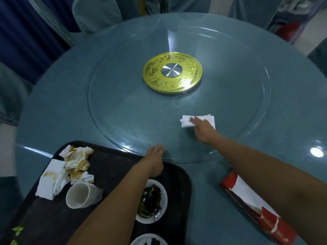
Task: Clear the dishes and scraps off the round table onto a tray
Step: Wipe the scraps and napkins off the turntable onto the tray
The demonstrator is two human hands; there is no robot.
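Napkin (185, 122) under flat right hand (203, 129) on turntable (123, 103); left hand (155, 158) flat at turntable rim beside tray (115, 165).

Dim, bluish overhead light is glaring off the round table (58, 106) at its right edge and streaking the glass turntable (132, 112). Fisheye is bending the corners; everything is looking slightly soft.

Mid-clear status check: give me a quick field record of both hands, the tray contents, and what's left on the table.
Right hand: flat on white napkin, on glass turntable
Left hand: fingers straight, touching turntable's near edge
Tray: soiled napkins, tipped cup, plate of dark scraps
Left on table: white napkin, red-and-white packet
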